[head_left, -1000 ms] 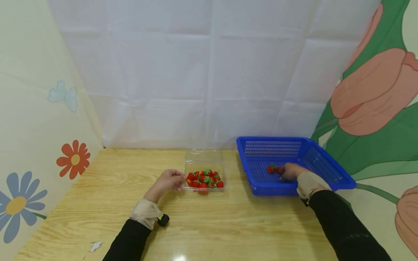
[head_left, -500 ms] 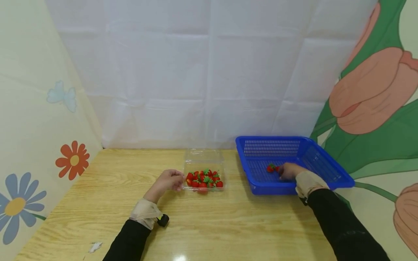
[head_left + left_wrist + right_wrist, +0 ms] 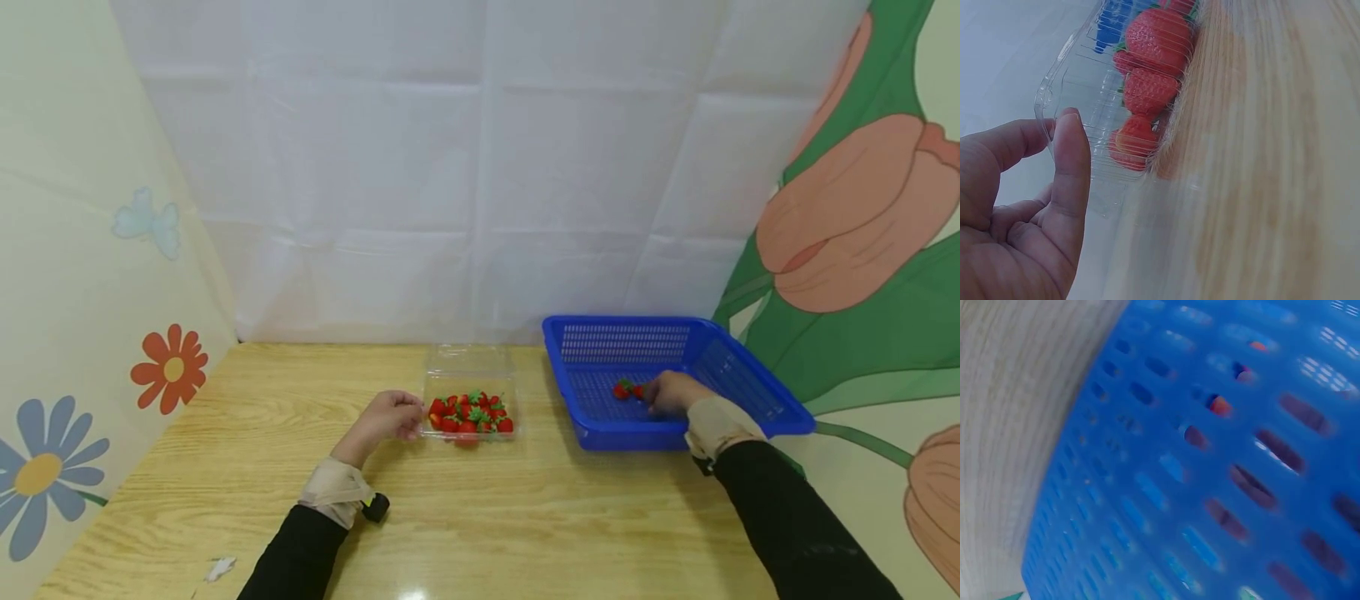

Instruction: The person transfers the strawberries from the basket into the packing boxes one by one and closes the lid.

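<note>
Head view: pinching the clear box [image 3: 471,375] of strawberries [image 3: 467,414] at its nine o'clock edge with the left hand [image 3: 388,414]; reaching into the blue basket [image 3: 630,437], at three o'clock from the box, with the right hand [image 3: 671,393], near loose strawberries [image 3: 622,389].

Left wrist view: gripping thin rim [image 3: 1042,90] between thumb [image 3: 1071,150] and finger [image 3: 1019,140], probably flexing easily.

Right wrist view: peering through slots [image 3: 1160,490], being unable to tell whether gripping one; judging strawberries light, slightly yielding, favouring the widest part.

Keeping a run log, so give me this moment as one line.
left hand: pinching edge of clear box; right hand: in blue basket, beside strawberries, grip unclear; clear box: strawberries inside
</note>
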{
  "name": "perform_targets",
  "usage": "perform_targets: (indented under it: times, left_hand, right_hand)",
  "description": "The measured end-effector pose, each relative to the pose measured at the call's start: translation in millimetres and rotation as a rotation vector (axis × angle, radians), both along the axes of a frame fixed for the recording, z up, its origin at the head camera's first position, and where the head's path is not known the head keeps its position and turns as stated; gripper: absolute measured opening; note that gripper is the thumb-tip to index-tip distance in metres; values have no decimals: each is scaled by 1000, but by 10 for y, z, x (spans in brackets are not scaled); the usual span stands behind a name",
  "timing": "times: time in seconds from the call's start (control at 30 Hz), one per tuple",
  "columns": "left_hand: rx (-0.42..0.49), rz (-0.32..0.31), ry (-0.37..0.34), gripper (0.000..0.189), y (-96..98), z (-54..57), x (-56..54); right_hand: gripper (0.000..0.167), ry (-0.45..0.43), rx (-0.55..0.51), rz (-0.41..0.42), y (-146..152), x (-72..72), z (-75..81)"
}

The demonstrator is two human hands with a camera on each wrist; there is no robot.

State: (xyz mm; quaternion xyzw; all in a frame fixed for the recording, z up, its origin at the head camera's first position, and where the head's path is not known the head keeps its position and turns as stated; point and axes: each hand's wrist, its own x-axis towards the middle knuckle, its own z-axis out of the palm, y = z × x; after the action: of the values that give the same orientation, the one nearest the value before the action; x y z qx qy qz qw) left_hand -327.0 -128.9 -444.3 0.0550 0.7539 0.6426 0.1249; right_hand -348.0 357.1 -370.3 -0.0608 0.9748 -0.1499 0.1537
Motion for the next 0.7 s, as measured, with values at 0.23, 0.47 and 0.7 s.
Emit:
perform_targets:
  times: [0.23, 0.47, 0.7]
  left_hand:
    - [15, -2, -3, 26, -10, -7, 0]
    - [9, 3, -7, 25, -3, -7, -3]
    - [-2, 14, -6, 24, 17, -2, -12]
  right_hand:
    - [19, 91, 22, 9, -36, 90, 234]
    - [15, 180, -1, 39, -171, 218, 496]
    - [19, 242, -53, 74, -532, 351, 735]
